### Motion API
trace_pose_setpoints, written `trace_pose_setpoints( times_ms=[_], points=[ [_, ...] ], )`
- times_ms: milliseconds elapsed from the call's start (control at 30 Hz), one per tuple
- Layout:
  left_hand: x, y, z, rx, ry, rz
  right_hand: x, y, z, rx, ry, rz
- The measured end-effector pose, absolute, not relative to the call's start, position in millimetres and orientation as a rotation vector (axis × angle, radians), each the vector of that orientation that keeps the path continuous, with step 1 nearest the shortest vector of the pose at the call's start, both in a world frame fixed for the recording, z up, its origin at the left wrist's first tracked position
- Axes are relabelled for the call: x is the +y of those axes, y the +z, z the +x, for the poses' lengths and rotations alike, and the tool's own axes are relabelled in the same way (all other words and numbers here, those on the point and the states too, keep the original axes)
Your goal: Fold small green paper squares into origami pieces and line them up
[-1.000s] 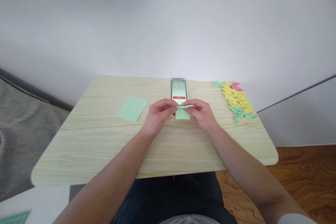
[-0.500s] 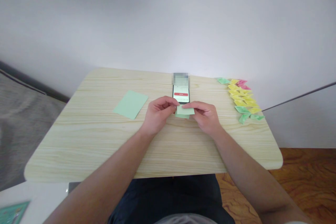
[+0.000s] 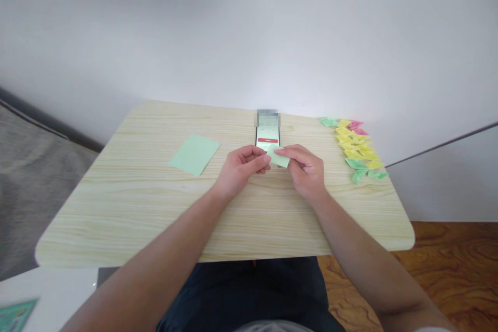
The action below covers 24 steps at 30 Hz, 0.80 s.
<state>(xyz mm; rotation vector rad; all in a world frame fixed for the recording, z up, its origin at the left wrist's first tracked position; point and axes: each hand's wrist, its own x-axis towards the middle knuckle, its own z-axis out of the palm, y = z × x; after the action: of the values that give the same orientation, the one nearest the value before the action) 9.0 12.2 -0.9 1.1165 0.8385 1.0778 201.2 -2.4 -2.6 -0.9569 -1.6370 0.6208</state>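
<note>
A small folded piece of green paper [image 3: 278, 157] is held above the table, in front of a phone. My left hand [image 3: 241, 168] pinches its left corner between thumb and fingers. On the other side, my right hand [image 3: 306, 168] grips the paper with its index finger lying across the top. The fingers hide part of the folds. Just behind the hands, the phone [image 3: 268, 133] has its screen lit, with a red bar across it. A flat sheet of green paper [image 3: 195, 154] lies on the table to the left.
Several folded paper pieces [image 3: 356, 150] in green, yellow and pink lie in a column along the right side of the wooden table [image 3: 155, 218]. A pale wall [image 3: 249, 36] rises behind the table. At lower left is a white surface [image 3: 64, 290] with a green packet [image 3: 17, 316].
The green paper, which showed two layers hanging apart, now appears as one smaller, tilted piece. Both hands have stayed close together, and the view has shifted slightly.
</note>
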Motion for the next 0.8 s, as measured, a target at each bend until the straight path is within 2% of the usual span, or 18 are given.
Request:
trace_pose_setpoints(
  times_ms=[133, 400, 567, 800],
  points=[
    [11.6, -0.6, 10.0, 0.880, 1.157, 1.122, -5.3, 0.7, 198.9, -1.691, 0.608, -0.995],
    [17.1, -8.3, 7.4, 0.978, 1.342, 1.173, -10.5, 5.4, 199.9, -1.690, 0.862, -0.947],
    [12.8, -4.8, 8.0, 0.968, 1.276, 1.334, -6.9, -0.7, 198.4, -1.407, 0.992, -0.990],
    [7.9, -1.9, 9.6, 0.980, 1.246, 1.507, -1.5, -3.2, 196.9, -1.395, 1.037, -1.096]
  ],
)
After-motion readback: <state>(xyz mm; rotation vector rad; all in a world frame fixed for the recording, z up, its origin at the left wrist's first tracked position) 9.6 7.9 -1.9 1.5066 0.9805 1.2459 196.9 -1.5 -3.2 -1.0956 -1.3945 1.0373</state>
